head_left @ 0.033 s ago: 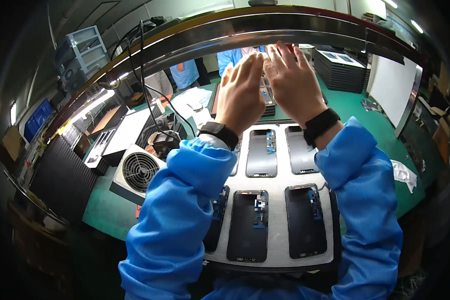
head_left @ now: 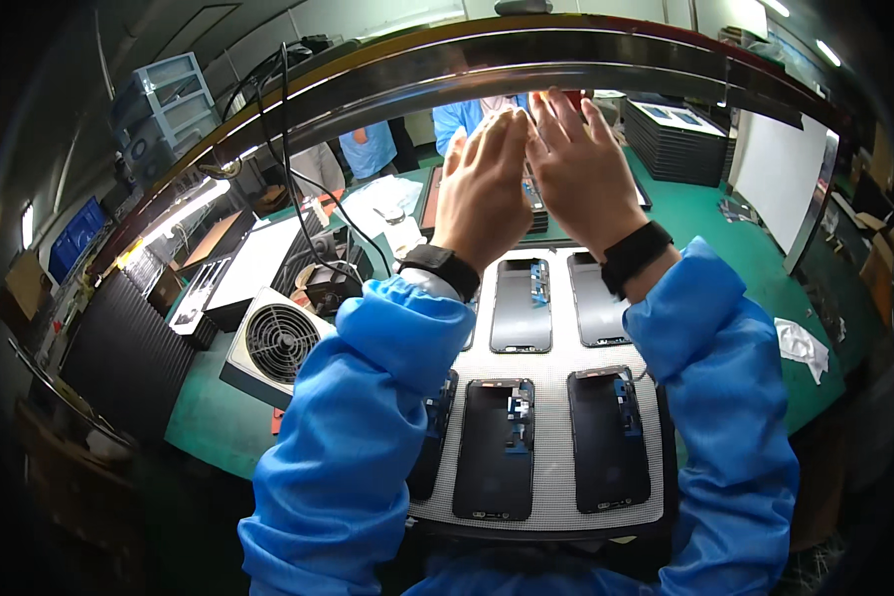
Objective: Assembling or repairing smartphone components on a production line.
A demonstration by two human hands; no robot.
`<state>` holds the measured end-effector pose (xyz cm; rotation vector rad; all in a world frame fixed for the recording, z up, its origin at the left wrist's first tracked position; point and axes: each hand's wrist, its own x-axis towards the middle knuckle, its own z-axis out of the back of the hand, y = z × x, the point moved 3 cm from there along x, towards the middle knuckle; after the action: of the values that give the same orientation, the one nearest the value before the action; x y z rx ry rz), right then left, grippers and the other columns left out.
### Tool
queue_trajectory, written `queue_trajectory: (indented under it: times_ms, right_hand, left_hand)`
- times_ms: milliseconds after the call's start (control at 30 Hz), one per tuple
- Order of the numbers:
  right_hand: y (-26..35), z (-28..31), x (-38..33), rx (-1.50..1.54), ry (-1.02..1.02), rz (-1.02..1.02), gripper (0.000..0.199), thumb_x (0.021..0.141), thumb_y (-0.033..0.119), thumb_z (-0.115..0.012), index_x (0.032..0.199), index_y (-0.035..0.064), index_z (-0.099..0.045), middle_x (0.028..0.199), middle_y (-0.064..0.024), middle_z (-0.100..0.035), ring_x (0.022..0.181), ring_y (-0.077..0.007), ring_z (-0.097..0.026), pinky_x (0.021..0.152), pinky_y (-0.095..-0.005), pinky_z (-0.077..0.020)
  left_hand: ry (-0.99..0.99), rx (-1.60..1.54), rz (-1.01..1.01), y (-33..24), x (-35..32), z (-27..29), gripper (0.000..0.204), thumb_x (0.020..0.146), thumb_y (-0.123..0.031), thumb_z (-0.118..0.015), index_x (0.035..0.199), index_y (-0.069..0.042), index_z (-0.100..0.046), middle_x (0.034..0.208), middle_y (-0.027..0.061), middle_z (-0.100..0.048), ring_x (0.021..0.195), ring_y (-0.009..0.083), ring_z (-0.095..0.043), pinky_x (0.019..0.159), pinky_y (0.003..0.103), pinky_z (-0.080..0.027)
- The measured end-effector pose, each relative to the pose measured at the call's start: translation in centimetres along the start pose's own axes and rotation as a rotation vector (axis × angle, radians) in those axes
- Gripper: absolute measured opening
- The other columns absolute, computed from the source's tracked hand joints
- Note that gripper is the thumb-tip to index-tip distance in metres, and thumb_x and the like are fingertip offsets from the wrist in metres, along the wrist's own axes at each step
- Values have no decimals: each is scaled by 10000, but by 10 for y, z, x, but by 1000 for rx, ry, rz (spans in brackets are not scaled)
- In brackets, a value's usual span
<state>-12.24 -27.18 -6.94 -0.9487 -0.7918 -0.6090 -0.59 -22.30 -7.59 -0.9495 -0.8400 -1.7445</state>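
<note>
My left hand (head_left: 485, 189) and my right hand (head_left: 584, 174) are raised side by side above the far end of a white mesh-lined tray (head_left: 551, 397). Both show their backs, with fingers stretched up toward a metal bar; the palms are hidden. The right fingers are spread, the left ones closer together. Nothing held is visible in either hand. Black phone screens lie in rows on the tray, among them one at near centre (head_left: 492, 467), one at near right (head_left: 606, 462) and one farther back (head_left: 520, 313). Blue flex cables lie on several of them. My left forearm partly covers another screen.
The metal bar (head_left: 387, 94) spans overhead, with black cables hanging at left. A boxed fan (head_left: 280, 341) stands left of the tray on the green table (head_left: 209, 427). Black trays (head_left: 677, 144) are stacked at back right. A white cloth (head_left: 801, 348) lies right. People in blue stand beyond.
</note>
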Motion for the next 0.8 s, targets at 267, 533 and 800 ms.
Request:
queue_trajectory:
  times_ms: [267, 533, 800]
  right_hand:
    - [13, 5, 0, 7, -36, -31, 574, 898, 241, -586, 1419, 38, -455, 1517, -153, -397, 1443, -299, -310, 1155, -522, -266]
    - [12, 12, 0, 20, -63, -38, 612, 892, 236, -573, 1448, 35, -419, 1549, -176, -342, 1480, -303, -235, 1178, -523, -214]
    - [14, 13, 0, 37, -12, -47, 589, 916, 226, -532, 1457, 26, -409, 1577, -201, -278, 1495, -327, -186, 1204, -524, -156]
  left_hand:
    - [53, 93, 35, -4, -3, -3, 774, 808, -169, -648, 1458, 62, -297, 1481, 290, -349, 1419, 411, -311, 1161, 566, -215]
    - [70, 85, 58, -1, -2, -4, 810, 839, -188, -636, 1491, 70, -230, 1534, 292, -258, 1464, 402, -227, 1186, 555, -169]
    - [68, 135, 56, -1, -2, -3, 766, 885, -236, -577, 1506, 48, -230, 1549, 270, -252, 1478, 387, -195, 1190, 537, -161]
